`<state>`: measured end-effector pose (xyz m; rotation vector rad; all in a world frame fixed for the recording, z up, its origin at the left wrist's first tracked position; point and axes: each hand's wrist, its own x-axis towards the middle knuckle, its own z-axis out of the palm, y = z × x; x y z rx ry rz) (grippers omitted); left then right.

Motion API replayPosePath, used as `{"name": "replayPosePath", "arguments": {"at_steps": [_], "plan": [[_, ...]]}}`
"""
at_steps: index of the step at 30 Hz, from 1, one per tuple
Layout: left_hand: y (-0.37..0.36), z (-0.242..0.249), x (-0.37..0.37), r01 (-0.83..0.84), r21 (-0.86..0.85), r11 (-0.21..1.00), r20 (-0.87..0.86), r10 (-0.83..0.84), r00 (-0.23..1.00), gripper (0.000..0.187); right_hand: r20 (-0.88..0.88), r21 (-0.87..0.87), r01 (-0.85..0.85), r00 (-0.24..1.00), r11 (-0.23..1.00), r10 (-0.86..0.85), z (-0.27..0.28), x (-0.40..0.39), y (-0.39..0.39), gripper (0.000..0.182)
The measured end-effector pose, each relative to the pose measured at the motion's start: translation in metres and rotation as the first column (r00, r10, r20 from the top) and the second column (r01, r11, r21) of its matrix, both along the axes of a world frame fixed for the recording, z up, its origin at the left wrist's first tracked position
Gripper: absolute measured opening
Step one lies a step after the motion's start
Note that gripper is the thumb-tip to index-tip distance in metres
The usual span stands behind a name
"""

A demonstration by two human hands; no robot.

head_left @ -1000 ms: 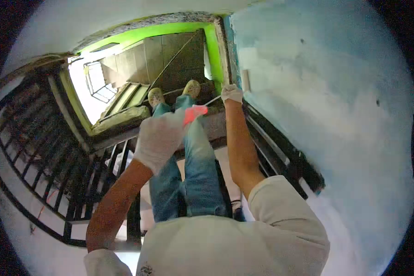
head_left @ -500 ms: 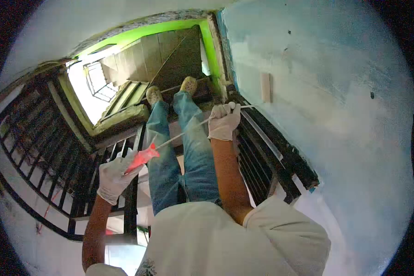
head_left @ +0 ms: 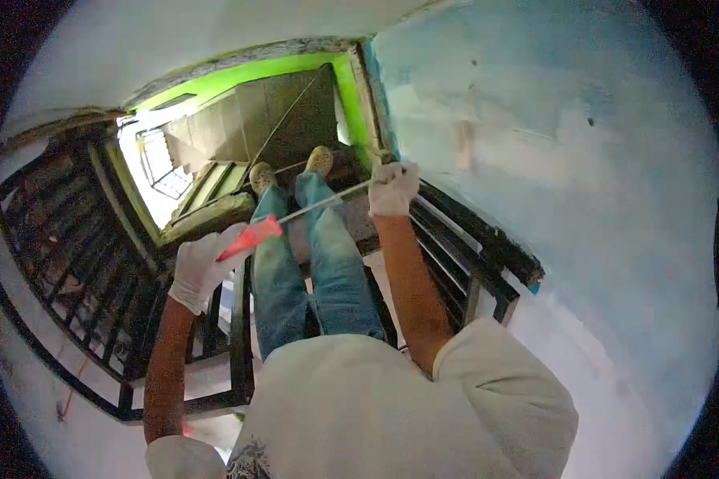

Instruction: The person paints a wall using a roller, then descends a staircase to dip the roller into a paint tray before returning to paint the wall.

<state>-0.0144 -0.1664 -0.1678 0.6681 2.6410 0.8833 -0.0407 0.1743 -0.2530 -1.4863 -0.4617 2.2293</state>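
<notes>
My left hand [head_left: 200, 271], in a white glove, is wrapped round the red handle of a long thin rod. The flared red handle [head_left: 256, 233] sticks out beyond its fingers. From it the pale rod [head_left: 323, 203] slants up to the right, in front of my legs. My right hand [head_left: 393, 189], also gloved, is closed round the rod's far part, near the blue wall. What lies inside that fist is hidden, and the tool's exact kind does not show.
Below me a stairwell opens, with black railings [head_left: 96, 319] on the left and another black railing [head_left: 447, 247] on the right. A pale blue wall [head_left: 583, 199] rises at the right. My shoes [head_left: 319, 161] rest by a ledge near the bright green frame [head_left: 351, 104].
My right hand has turned and closed into a tighter fist. The rod end that stuck out beyond it toward the wall no longer shows. My left hand has risen slightly with the handle.
</notes>
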Motion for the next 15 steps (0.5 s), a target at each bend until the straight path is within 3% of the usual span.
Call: {"name": "replayPosePath", "arguments": {"at_steps": [2,3,4,6,8,10,12,15], "plan": [[-0.013,-0.008,0.009,0.001,0.106,0.994,0.056,-0.007,0.998,0.043,-0.012,0.102,0.005,1.000,0.995,-0.004,0.076,-0.005,-0.020,0.035],[-0.015,-0.007,0.010,0.031,0.074,0.997,0.120,-0.040,0.992,0.044,-0.013,0.188,0.004,1.000,0.982,-0.002,0.095,-0.002,-0.024,0.035],[-0.015,-0.007,0.010,0.034,0.089,0.995,0.119,-0.044,0.992,0.044,-0.013,0.202,0.007,1.000,0.979,-0.005,0.100,0.002,-0.021,0.035],[-0.011,-0.004,0.002,0.016,0.176,0.984,0.181,-0.048,0.982,0.045,-0.185,0.373,-0.078,0.970,0.924,0.156,0.107,0.008,-0.013,0.035],[-0.014,0.009,0.001,0.012,0.185,0.983,0.152,-0.041,0.988,0.045,-0.163,0.335,-0.032,0.982,0.942,0.092,0.102,0.006,-0.017,0.036],[-0.016,0.032,-0.002,0.008,0.022,1.000,0.288,-0.014,0.957,0.045,-0.157,0.313,-0.053,0.982,0.948,0.106,0.084,0.001,-0.021,0.036],[-0.012,0.036,0.001,-0.030,0.058,0.998,0.201,0.018,0.979,0.043,-0.097,0.280,-0.046,0.992,0.959,0.076,0.045,-0.004,-0.012,0.033],[0.014,0.047,-0.006,-0.053,-0.052,0.997,0.114,0.058,0.992,0.038,0.012,0.166,-0.096,0.995,0.981,0.096,-0.010,-0.016,-0.001,0.030]]}}
